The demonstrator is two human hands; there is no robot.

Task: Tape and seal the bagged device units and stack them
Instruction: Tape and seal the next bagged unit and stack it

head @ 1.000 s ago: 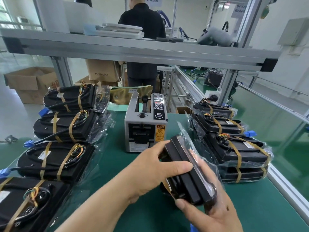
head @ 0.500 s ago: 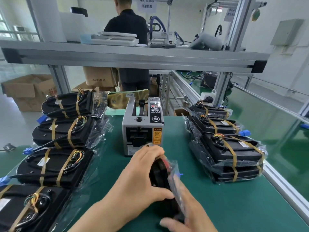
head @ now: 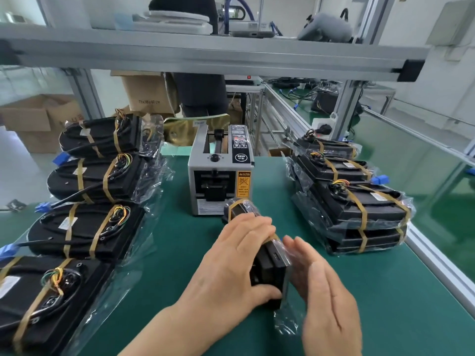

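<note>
A black device unit in a clear bag (head: 270, 262) stands on its edge on the green mat (head: 401, 299), just in front of the tape dispenser (head: 219, 176). My left hand (head: 231, 265) holds it from the left, fingers over its top and thumb round its near end. My right hand (head: 321, 291) lies flat with straight fingers against the bag on the unit's right side, pressing the loose plastic in. A tan band crosses the unit's far end. A stack of taped bagged units (head: 359, 204) sits at the right.
Several bagged, banded units (head: 87, 227) lie in a row along the left edge of the mat. An aluminium rail (head: 442, 265) borders the table at the right. A person (head: 200, 93) stands behind the bench beside cardboard boxes (head: 146, 93).
The unit came down from in the air onto the mat, standing on edge. My right hand left its underside and now lies flat on its right side.
</note>
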